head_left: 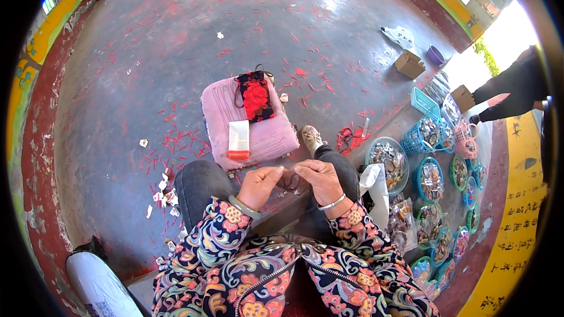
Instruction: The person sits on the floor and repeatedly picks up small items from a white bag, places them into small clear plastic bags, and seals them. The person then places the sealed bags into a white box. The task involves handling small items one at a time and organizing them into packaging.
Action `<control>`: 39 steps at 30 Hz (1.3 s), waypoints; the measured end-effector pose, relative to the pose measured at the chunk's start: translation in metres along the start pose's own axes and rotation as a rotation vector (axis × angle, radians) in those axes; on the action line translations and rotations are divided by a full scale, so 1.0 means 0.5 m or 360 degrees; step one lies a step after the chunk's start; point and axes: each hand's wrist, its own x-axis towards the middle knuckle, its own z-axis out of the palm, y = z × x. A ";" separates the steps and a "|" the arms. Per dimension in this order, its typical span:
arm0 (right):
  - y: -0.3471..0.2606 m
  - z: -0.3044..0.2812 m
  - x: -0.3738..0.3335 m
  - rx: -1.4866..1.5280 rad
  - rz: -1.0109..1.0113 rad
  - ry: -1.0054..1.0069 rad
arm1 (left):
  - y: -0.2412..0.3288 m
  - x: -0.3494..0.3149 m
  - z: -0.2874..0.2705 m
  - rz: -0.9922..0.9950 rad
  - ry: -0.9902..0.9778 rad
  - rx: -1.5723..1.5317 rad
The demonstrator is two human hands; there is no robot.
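Observation:
My left hand (259, 186) and my right hand (322, 181) are raised in front of my lap, close together. Both are closed in a pinch, thumbs against forefingers, with the fingertips almost meeting. What they pinch is too thin or see-through to make out; a dark reddish, looped shape shows just below the fingertips. Beyond them stands a pink padded seat (220, 123). On its near part lies a small white packet with a red end (239, 140). Behind that packet rests a black pouch with a red flower (255, 98).
Baskets and basins of small packets, such as a blue basket (424, 135) and a round basin (388, 164), crowd my right side. Red strips (176, 144) and white scraps (167, 195) litter the floor. A cardboard box (409, 64) and a dark-clothed person (517, 88) are farther right.

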 end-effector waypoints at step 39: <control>-0.030 -0.029 -0.027 0.0347 0.0056 -0.0069 | 0.007 0.006 -0.003 -0.0198 0.0043 -0.0375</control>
